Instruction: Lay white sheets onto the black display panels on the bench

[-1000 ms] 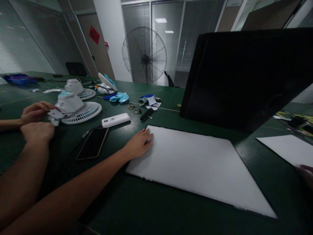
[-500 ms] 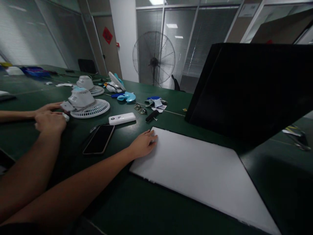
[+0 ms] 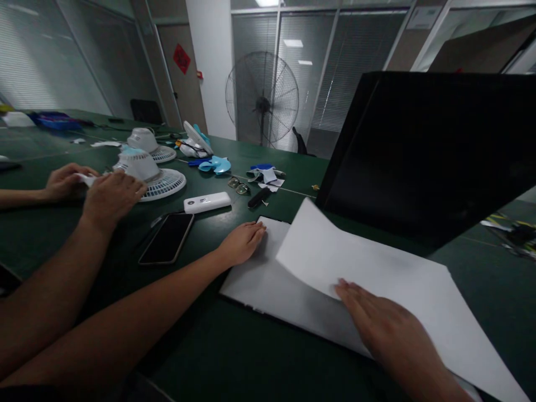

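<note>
A thin white sheet (image 3: 377,262) hangs tilted over a flat white panel (image 3: 268,285) with a dark rim, its left end curling upward. My right hand (image 3: 389,324) grips the near edge of this sheet, fingers on the upper face and the thumb out of sight. At the panel's far left corner, my left hand (image 3: 242,244) rests with its fingers stretched flat over the edge. Much of the panel's right part is covered by the sheet. Behind both stands a large black screen-like board (image 3: 431,151), leaning back.
Left of me, a co-worker's hands (image 3: 111,198) handle a small white part beside white fan housings (image 3: 161,183). A phone (image 3: 167,239), a white power-bank-like device (image 3: 207,202), glasses (image 3: 238,185) and a black folding tool (image 3: 258,197) lie on the green table (image 3: 234,357).
My right hand has come into view with the white sheet, which now overlaps the panel. My left hand stays at the panel's corner. The co-worker's near hand has moved right and up.
</note>
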Motion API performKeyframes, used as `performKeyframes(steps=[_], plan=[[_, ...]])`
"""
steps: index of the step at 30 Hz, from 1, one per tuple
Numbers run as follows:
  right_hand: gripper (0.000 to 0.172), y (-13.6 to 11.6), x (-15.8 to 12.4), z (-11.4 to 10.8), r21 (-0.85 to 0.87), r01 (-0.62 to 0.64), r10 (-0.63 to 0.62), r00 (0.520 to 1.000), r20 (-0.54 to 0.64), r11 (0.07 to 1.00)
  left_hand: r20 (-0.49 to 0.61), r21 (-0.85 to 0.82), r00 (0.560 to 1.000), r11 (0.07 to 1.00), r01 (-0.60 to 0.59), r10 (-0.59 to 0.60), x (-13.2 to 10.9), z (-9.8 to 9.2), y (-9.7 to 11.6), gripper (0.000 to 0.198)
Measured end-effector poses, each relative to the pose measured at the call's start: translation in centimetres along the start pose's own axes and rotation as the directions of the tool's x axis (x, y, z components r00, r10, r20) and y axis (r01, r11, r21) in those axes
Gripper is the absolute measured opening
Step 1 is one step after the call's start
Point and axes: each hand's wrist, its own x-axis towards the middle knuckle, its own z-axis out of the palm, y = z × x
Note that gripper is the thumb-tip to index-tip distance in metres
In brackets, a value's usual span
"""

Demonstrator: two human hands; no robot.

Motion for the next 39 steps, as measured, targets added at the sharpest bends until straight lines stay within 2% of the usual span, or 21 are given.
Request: performKeyframes(steps=[3,5,7,10,13,16,20,25,31,34,39], plan=[[0.053,-3.5,1.6,0.1,-0.059,0.171,-0.174,0.984,-0.046,0.983,-0.018,-0.058,0.996,0.995,0.085,-0.086,0.0,-0.3,0.2,0.060],[0.047,-4.6,2.1,0.1,-0.022,0.179,-0.180,0.979,-0.092,0.984,-0.012,-0.010,0.995,0.995,0.099,-0.099,-0.1,-0.2,0.1,0.051],[0.040,-4.9,2.3,-0.1,0.061,0.147,-0.140,0.984,-0.108,0.987,-0.006,0.058,0.997,0.995,0.075,-0.075,0.0,0.1,-0.1,0.053],[0.034,-4.8,2.6,-0.6,0.176,0.144,-0.145,0.989,-0.009,0.974,0.004,0.087,1.000,0.996,0.030,-0.030,0.2,0.6,-0.6,0.054],[0.046,-4.7,3.0,-1.2,0.276,0.147,-0.198,0.966,0.166,0.950,-0.028,0.056,0.999,0.998,0.027,-0.025,0.3,1.0,-1.2,0.052],[0.055,-4.6,3.2,-1.5,0.377,0.066,-0.184,0.940,0.287,0.924,-0.062,0.036,0.998,0.999,0.018,-0.016,0.1,1.5,-1.7,0.058],[0.057,-4.7,3.1,-1.2,0.473,-0.069,-0.138,0.911,0.389,0.878,-0.004,0.048,0.999,0.998,-0.042,0.042,-0.2,1.8,-1.8,0.066],[0.056,-4.6,3.2,-1.2,0.449,-0.174,-0.074,0.872,0.483,0.877,0.096,0.082,0.993,0.994,-0.073,0.065,-0.2,1.5,-1.7,0.051],[0.063,-2.4,2.7,-1.6,0.407,-0.269,-0.007,0.827,0.562,0.873,0.191,0.131,0.977,0.984,-0.119,0.093,-0.4,1.4,-2.1,0.061],[0.069,-1.4,2.0,-1.4,0.419,-0.243,-0.016,0.850,0.526,0.875,0.206,0.146,0.974,0.982,-0.124,0.092,-0.4,1.3,-2.1,0.061],[0.072,-0.9,1.1,-0.7,0.316,-0.080,-0.049,0.924,0.379,0.945,0.206,0.166,0.977,0.982,-0.093,0.058,-0.5,1.2,-1.6,0.062]])
